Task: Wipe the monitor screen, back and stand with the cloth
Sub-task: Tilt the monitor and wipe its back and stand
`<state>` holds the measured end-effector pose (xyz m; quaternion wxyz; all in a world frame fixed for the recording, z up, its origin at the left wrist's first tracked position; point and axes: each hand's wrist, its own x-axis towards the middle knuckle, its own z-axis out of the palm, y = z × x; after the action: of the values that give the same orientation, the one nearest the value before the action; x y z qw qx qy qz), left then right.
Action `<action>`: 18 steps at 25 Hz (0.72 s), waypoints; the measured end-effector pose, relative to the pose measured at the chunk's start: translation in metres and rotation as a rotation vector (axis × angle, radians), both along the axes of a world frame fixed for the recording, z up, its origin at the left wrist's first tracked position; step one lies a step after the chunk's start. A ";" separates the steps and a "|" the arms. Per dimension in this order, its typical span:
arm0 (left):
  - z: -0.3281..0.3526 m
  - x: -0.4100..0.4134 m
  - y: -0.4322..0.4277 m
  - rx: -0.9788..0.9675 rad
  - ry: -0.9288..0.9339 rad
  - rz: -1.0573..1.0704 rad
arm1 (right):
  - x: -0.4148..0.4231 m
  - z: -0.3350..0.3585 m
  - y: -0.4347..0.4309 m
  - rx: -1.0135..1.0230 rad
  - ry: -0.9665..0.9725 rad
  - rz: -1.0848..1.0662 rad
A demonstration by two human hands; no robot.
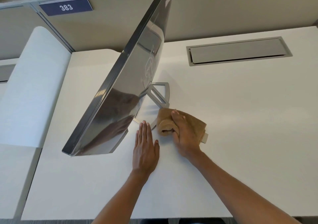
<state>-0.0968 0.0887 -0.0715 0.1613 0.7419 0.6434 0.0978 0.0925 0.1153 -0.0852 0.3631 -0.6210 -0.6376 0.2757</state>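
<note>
monitor [123,79] on desk [240,120], right hand [186,134] gripping cloth [172,118] (on stand [160,94])

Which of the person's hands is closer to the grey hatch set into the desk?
The right. The right hand, holding the brown cloth, lies below and left of the hatch. The left hand rests flat farther left, beside the monitor.

Pretty bright, even office light, looks like it comes from overhead. The white desk [240,120] is almost washed out, with only faint soft shadows under the hands. The glossy monitor [130,72] back mirrors the room, with pale glare streaks. Wide-angle lens bends the partition [110,27] lines near the far left corner. Slightly soft overall, mushier toward the edges
</note>
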 end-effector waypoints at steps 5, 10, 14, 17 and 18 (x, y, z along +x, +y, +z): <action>-0.003 0.005 0.010 -0.022 0.033 -0.053 | -0.036 0.024 0.021 -0.077 0.571 -0.385; -0.008 0.001 0.009 0.018 -0.135 -0.035 | -0.080 0.035 0.043 -0.220 0.338 -0.259; -0.020 -0.007 0.009 -0.093 -0.277 0.073 | -0.103 0.055 0.052 -0.110 0.312 -0.233; -0.029 -0.012 0.009 -0.176 -0.348 0.196 | -0.109 0.070 0.059 -0.066 0.364 -0.201; -0.029 -0.010 0.010 -0.180 -0.357 0.194 | -0.108 0.069 0.058 -0.049 0.348 -0.190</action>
<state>-0.1068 0.0983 -0.1003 0.3280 0.6300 0.6792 0.1849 -0.0154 0.1734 -0.0167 0.4771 -0.6298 -0.4969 0.3589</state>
